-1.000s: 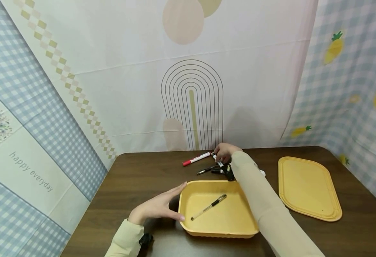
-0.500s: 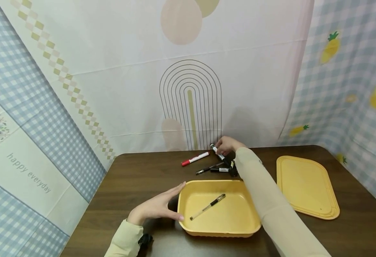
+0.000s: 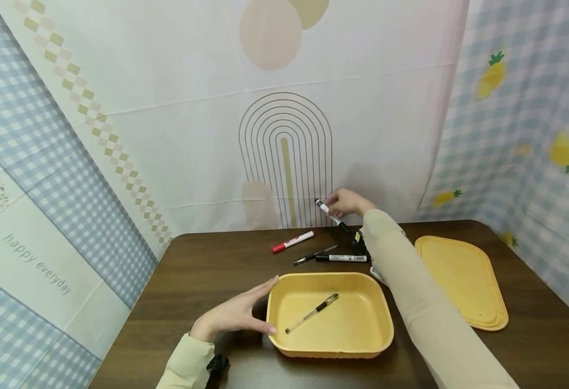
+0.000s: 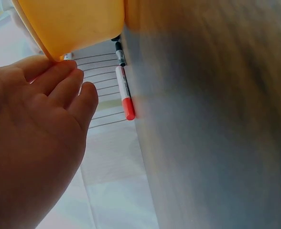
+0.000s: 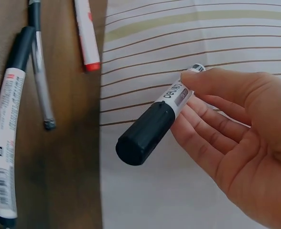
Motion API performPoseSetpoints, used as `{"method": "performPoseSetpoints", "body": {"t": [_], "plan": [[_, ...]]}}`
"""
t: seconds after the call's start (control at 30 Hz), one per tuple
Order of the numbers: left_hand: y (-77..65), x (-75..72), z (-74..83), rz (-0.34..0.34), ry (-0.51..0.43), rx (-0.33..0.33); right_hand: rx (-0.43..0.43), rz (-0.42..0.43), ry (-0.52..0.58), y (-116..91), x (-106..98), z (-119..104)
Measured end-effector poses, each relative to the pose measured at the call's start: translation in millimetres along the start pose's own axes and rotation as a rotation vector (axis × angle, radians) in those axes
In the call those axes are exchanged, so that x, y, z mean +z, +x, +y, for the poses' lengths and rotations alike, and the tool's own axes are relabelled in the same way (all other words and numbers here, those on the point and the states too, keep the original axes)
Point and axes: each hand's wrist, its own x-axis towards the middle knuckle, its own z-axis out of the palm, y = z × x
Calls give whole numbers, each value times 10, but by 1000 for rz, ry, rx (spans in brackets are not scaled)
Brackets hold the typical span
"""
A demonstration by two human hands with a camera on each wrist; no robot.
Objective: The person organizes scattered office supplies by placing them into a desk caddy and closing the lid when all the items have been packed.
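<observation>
In the head view my right hand pinches a whiteboard marker with a white barrel and black cap, raised above the table's far edge. The right wrist view shows the marker's black cap pointing out from between thumb and fingers. My left hand rests against the left side of a yellow plastic box, thumb and fingers spread and mostly straight. Its fingers touch the box wall in the left wrist view. A clear gel pen with a black grip lies diagonally inside the box.
Behind the box lie a red-capped marker, a dark pen and another black marker. A white object is partly hidden by the right sleeve. A yellow lid lies at right. A cloth backdrop hangs behind the table.
My right hand has lifted the black-capped marker up off the table, away from the other pens. The left hand stays at the box.
</observation>
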Motion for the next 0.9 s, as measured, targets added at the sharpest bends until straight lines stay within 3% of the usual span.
{"method": "performPoseSetpoints", "body": {"t": [0.27,0.63,0.9], "plan": [[14,-1,-24,12,17,15,-73,53,-56,-57,-218,-225],[-7,6,8,16,-3,0,-108,103,-92,-203,-511,-510],[-2,11,14,23,12,9,-144,139,-77,-265,-628,-540]]}}
